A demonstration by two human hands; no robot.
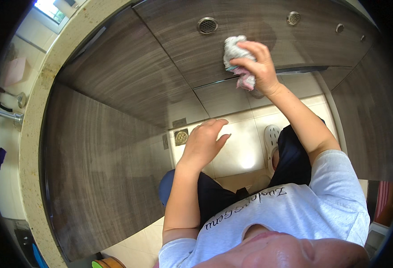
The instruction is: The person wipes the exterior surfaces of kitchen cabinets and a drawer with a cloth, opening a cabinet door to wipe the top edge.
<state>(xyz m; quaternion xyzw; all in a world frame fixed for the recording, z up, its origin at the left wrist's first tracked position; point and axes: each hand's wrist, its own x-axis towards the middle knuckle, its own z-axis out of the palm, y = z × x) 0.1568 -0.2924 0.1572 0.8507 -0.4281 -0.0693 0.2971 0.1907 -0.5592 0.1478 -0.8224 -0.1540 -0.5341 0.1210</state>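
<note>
My right hand [262, 68] grips a crumpled white-and-pink cleaning cloth [238, 53]. The cloth lies against a dark wood-grain cabinet door [189, 47], below and to the right of a round vent grille [207, 25]. Over the tiled floor, my left hand [208, 140] hangs in front of the cabinets with nothing in it. Its fingers are apart, the thumb held away from the others. A damp-looking darker patch [267, 37] shows on the door just beyond the cloth.
A speckled stone countertop [32, 134] curves along the left, with a metal faucet [7, 114] and a ladle [20, 98] behind it. Wood-grain cabinets [106, 167] enclose the left and right sides. A floor drain [181, 137] sits in the corner, and a white clog [271, 140] stands on the tiles.
</note>
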